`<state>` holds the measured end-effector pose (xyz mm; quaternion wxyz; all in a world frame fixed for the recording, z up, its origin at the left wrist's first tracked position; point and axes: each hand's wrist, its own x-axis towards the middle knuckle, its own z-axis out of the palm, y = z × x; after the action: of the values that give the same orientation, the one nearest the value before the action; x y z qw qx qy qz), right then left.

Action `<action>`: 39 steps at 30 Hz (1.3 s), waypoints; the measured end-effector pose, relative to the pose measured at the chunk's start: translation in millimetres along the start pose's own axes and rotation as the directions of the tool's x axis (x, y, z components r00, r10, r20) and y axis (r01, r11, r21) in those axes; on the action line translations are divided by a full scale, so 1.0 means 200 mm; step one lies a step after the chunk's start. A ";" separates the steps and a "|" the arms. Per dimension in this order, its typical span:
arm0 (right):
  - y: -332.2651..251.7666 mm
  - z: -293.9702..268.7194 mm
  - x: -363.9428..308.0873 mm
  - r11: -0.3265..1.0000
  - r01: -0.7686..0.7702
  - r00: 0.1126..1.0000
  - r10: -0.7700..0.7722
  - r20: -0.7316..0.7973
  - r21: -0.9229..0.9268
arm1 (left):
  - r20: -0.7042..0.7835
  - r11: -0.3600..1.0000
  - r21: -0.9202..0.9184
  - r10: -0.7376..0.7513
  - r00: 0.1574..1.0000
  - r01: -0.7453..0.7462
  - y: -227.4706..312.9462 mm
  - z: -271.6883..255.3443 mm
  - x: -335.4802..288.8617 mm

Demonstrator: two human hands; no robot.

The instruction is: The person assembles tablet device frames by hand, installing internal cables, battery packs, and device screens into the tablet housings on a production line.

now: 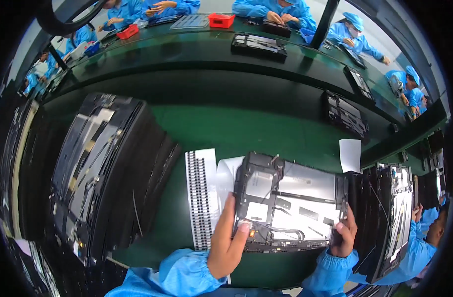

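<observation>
Between my two hands I hold a tablet chassis (305,208), a black frame with silver battery panels and thin cables, its inner side facing up and tilted toward me. My left hand (226,242) grips its left edge, thumb on the lower left corner near a small orange part. On the right edge, my right hand (346,232) is closed with the thumb on top. Beneath and left of the chassis lies a sheet of small black-and-white labels (199,198), beside a curled white paper (227,175).
A tall stack of similar chassis (95,163) stands at left, another stack (394,213) at right. A white paper slip (350,154) is by the right stack. Beyond the green table (211,123), more chassis (258,45) and a red bin (221,20) sit along a line where co-workers in blue work.
</observation>
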<state>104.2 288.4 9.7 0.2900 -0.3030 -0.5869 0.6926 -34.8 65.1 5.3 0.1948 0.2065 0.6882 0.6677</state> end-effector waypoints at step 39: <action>0.09 0.27 -0.66 0.489 0.413 0.893 -0.382 0.237 -0.768 | 0.401 0.775 0.511 0.167 0.901 -0.371 -0.25 -0.45 -0.24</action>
<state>147.8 150.3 8.7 0.2633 -0.2446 -0.8928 0.2716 -45.6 -37.5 -42.5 0.1374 0.4628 0.7768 0.4043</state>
